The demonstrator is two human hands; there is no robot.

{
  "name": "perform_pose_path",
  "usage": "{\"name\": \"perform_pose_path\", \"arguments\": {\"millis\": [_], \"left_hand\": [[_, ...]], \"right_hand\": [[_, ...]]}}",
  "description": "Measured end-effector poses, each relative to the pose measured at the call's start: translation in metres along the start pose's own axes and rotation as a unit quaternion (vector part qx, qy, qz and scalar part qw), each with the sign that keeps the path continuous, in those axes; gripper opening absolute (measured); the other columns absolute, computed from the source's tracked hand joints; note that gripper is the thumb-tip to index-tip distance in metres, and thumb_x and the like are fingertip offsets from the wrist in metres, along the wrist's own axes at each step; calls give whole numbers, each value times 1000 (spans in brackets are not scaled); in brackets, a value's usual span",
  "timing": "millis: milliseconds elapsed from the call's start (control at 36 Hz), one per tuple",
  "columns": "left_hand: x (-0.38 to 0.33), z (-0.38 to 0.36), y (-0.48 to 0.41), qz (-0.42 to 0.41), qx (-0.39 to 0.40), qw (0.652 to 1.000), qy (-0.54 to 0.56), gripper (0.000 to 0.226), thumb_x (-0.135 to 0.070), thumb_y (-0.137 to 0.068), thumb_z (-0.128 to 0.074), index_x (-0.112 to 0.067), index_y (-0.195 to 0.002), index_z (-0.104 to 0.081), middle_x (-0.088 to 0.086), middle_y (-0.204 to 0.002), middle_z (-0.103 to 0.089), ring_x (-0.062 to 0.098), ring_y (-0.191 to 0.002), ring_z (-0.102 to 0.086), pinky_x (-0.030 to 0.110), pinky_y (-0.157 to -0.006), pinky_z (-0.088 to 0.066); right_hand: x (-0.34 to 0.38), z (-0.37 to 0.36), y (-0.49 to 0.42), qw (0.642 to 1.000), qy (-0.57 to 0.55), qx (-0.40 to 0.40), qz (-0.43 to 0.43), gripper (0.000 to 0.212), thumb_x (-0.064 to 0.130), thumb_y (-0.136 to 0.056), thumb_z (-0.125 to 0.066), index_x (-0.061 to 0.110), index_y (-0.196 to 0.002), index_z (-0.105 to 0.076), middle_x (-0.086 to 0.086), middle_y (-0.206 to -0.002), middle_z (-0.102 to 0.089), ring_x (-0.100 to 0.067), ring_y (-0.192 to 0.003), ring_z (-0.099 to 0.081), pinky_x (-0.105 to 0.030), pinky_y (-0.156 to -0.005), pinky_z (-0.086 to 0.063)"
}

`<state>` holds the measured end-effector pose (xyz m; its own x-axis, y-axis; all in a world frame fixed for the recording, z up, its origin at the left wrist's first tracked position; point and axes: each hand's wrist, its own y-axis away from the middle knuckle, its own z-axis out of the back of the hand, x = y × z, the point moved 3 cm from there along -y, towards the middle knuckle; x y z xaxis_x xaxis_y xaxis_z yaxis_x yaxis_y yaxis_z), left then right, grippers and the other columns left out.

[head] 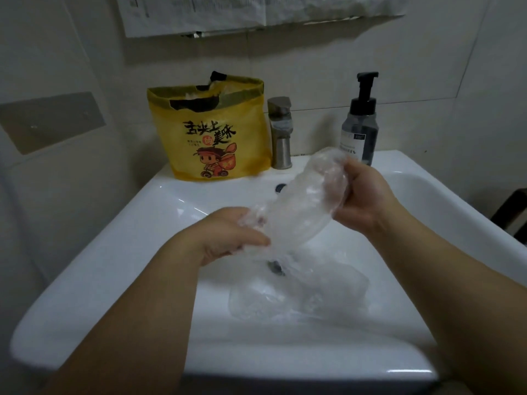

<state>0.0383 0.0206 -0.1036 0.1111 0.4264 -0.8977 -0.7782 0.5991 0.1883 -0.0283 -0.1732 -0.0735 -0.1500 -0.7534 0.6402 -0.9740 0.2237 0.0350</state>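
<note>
A crumpled clear plastic bag (302, 206) hangs in the air above the white sink (119, 252). My left hand (228, 238) grips its lower left end, fingers curled round the film. My right hand (368, 195) grips its upper right end, higher and farther back. The bag stretches slanted between the two hands. More clear plastic (296, 295) lies in the basin below, partly over the drain (276, 266).
A yellow printed bag (211, 132) stands on the sink's back ledge at left. Beside it rises a metal tap (281, 132). A pump soap bottle (360, 124) stands at the back right. Tiled wall lies behind, and papers hang above.
</note>
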Motion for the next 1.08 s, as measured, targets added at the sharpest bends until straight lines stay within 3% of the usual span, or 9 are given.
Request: {"name": "perform_pose_path", "arguments": {"millis": [194,333,472,611,694,778,833,972,1083], "left_hand": [[-18,3,1,-99,-133,986,-36,92,-20,-73,-79,-26,-151,-30,-4,-147,-40,14,-136,-38,27,-98,-37],[-37,-10,10,-149,-92,982,72,55,-45,-79,-66,-31,-132,-56,-16,-129,-60,1,-119,-53,25,-101,-39],[-34,-22,14,-141,-25,990,-8,19,-34,-90,-62,-20,-80,-69,-10,-68,-65,3,-63,-58,14,-63,-43],[-31,-12,8,-116,-73,987,83,20,-34,-87,-68,-19,-73,-67,1,-70,-63,18,-69,-57,32,-71,-46],[-32,-2,5,-109,-155,962,196,20,-37,-91,-64,-19,-89,-70,10,-101,-70,31,-91,-65,50,-91,-51],[-30,4,3,-106,-202,937,265,23,-35,-98,-53,-19,-98,-69,16,-113,-69,32,-106,-65,46,-91,-53],[-28,5,1,-107,-228,925,285,24,-36,-100,-49,-20,-97,-67,9,-108,-71,25,-101,-68,39,-86,-55],[-21,15,0,-86,-307,899,299,26,-38,-100,-50,-20,-90,-66,6,-97,-69,23,-89,-64,42,-89,-54],[-17,17,-5,-57,-297,895,329,35,-48,-98,-49,-18,-98,-67,6,-101,-70,23,-91,-66,47,-93,-54]], "right_hand": [[-7,-11,6,983,176,47,20,15,23,-97,-53,16,-101,-65,-5,-80,-68,-18,-74,-65,-33,-73,-53],[-16,-18,9,964,245,100,-17,34,33,-88,-59,16,-117,-63,-8,-97,-69,-21,-86,-67,-31,-75,-56],[-20,-18,7,953,288,84,-37,43,40,-91,-56,12,-123,-60,-16,-110,-64,-30,-97,-62,-47,-96,-47],[-15,-3,1,957,282,-26,-64,40,41,-96,-51,9,-117,-63,-13,-110,-71,-27,-101,-68,-41,-91,-53],[-14,-2,2,966,241,-18,-92,51,49,-91,-52,7,-117,-62,-9,-98,-73,-22,-87,-71,-33,-74,-56],[-21,-4,8,950,275,34,-143,64,53,-74,-62,8,-119,-58,-8,-103,-69,-25,-95,-65,-39,-85,-52],[-26,-9,12,943,293,47,-148,38,34,-80,-64,8,-107,-61,-6,-89,-65,-20,-81,-61,-40,-86,-51],[-12,-9,8,990,101,-91,-27,14,18,-92,-60,5,-86,-59,-8,-82,-67,-19,-79,-63,-34,-91,-52],[-11,-5,7,992,93,-81,-11,26,33,-93,-58,7,-96,-58,-7,-80,-63,-17,-70,-61,-32,-65,-57]]}}
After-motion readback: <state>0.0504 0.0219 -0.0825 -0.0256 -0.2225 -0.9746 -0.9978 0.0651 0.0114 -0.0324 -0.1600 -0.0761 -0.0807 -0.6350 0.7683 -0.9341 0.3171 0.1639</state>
